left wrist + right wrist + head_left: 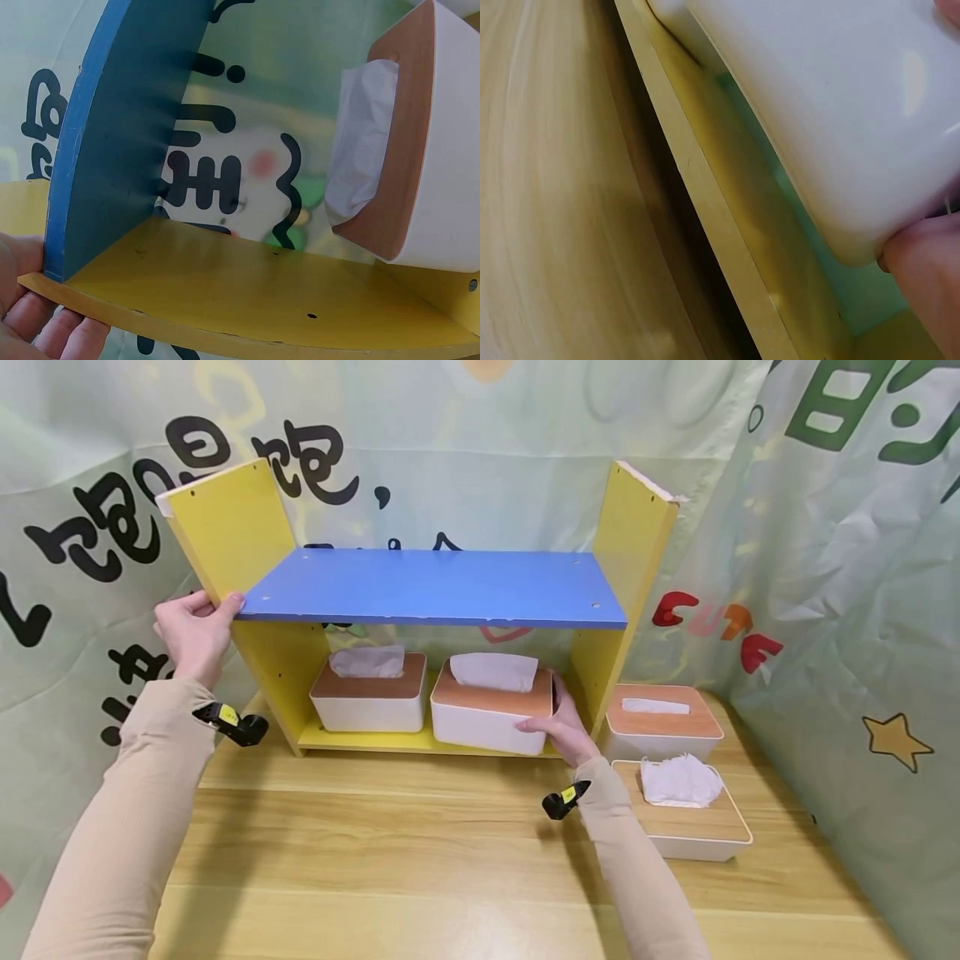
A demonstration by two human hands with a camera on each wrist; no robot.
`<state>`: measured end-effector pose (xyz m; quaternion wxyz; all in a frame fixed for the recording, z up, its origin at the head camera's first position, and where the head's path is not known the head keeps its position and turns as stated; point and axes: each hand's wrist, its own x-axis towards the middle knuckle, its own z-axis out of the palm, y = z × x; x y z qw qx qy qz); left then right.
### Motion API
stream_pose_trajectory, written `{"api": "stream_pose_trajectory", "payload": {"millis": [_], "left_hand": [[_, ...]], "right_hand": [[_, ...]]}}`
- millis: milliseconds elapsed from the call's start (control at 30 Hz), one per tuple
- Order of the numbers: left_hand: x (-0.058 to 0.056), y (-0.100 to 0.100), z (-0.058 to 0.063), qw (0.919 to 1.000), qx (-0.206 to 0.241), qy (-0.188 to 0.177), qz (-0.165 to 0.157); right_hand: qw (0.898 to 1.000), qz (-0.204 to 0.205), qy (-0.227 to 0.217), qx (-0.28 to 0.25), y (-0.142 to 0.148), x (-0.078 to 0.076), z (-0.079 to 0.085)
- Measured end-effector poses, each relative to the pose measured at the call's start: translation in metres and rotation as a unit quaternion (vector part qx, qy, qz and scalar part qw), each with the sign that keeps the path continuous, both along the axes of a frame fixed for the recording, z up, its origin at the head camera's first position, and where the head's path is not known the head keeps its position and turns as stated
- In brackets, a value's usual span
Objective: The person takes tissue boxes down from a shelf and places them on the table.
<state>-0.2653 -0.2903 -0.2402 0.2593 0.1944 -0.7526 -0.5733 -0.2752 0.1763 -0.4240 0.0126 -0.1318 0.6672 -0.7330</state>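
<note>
A yellow shelf unit with a blue middle board (435, 585) stands on the wooden table. My left hand (197, 633) grips the front edge of its left side panel (172, 300), where the blue board meets it. In the lower compartment, my right hand (567, 727) holds the right end of a white tissue box (487, 728) with a wood-coloured lid and a tissue sticking up. That box sits at a slight angle, its front right corner toward the front edge of the yellow bottom board (697, 165). A similar tissue box (367, 712) rests to its left, a small gap between them.
Right of the shelf unit, two more tissue boxes stand on the table (360, 860): one further back (663, 722), another in front (697, 827) beside my right forearm. Printed cloth (480, 485) hangs behind and along the sides.
</note>
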Motion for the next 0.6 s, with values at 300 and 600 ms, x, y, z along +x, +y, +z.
{"api": "stream_pose_trajectory", "payload": {"millis": [300,600], "left_hand": [[-0.001,0.001,-0.001,1.0000,0.000,-0.007,0.004],[0.000,0.000,-0.001,1.0000,0.000,-0.001,0.003]], "right_hand": [[1.000,0.006,-0.004,0.029,0.002,0.012,0.002],[0.999,0.003,0.011,0.034,0.001,0.024,0.002]]}}
